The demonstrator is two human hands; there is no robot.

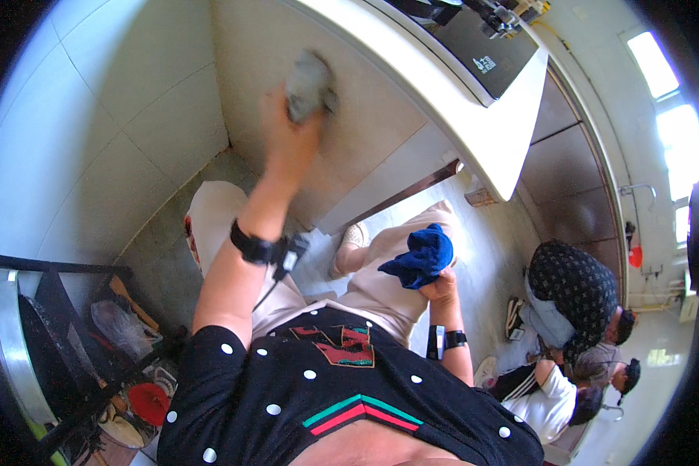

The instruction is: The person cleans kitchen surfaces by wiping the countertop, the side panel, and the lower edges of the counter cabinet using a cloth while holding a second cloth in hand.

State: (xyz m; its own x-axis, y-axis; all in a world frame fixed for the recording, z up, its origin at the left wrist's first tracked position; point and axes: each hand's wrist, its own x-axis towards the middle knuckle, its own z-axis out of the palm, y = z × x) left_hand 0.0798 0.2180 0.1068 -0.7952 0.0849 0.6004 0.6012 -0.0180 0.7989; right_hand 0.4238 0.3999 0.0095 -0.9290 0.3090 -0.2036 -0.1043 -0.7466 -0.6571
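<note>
My left hand [291, 137] is raised in front of me and blurred. It holds a bunched grey cloth [310, 81] against, or very close to, a beige panel [373, 116] under the white countertop; contact cannot be told for certain. In my right hand [441, 286], lower down beside my knee, is a crumpled dark blue cloth [422, 256]. The blue cloth hangs over my thigh, and the fingers beneath it are partly hidden.
The white countertop [477, 143] juts out above, with a black stove-like appliance [477, 52] on it. A tiled wall [110, 93] borders the left. A black-framed rack [93, 373] holds several items. Several people [571, 303] crouch or sit at right by dark cabinets [576, 192].
</note>
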